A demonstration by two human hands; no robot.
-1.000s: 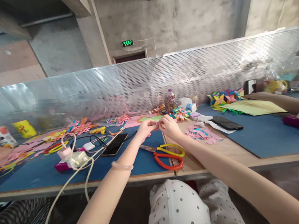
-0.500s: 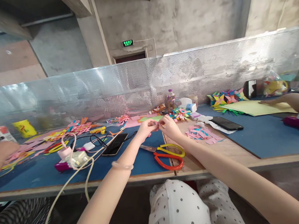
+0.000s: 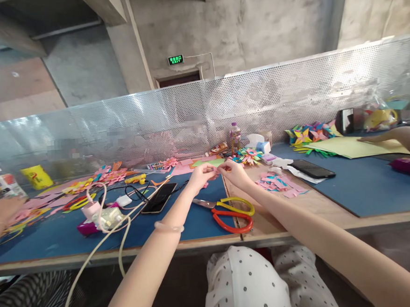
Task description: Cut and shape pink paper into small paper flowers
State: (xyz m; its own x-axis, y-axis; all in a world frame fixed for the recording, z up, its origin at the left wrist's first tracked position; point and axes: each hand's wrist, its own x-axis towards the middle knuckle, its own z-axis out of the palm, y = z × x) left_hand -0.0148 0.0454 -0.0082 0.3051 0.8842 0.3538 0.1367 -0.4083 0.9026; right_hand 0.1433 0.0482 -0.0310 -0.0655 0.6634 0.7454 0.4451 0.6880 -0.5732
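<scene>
My left hand (image 3: pixel 203 176) and my right hand (image 3: pixel 236 174) meet above the table, both with fingers pinched. Between their fingertips is a small pink paper piece (image 3: pixel 216 169), mostly hidden by the fingers. Below them lie scissors (image 3: pixel 234 213) with one yellow and one red handle, blades pointing left. Right of my right hand is a pile of pink and blue paper scraps (image 3: pixel 279 184). A multicoloured paper flower (image 3: pixel 250 156) sits just behind that hand.
A black phone (image 3: pixel 160 198), cables and a purple-and-white power strip (image 3: pixel 88 227) lie left. Another phone (image 3: pixel 313 168) lies right, near a yellow-green sheet (image 3: pixel 355 147) under another person's arm. A bottle (image 3: pixel 235 139) stands before the perforated metal screen (image 3: pixel 175 123). Another person's hand (image 3: pixel 2 214) is far left.
My hands stay together at the same spot, with only slight finger movement. The whole view has shifted a little.
</scene>
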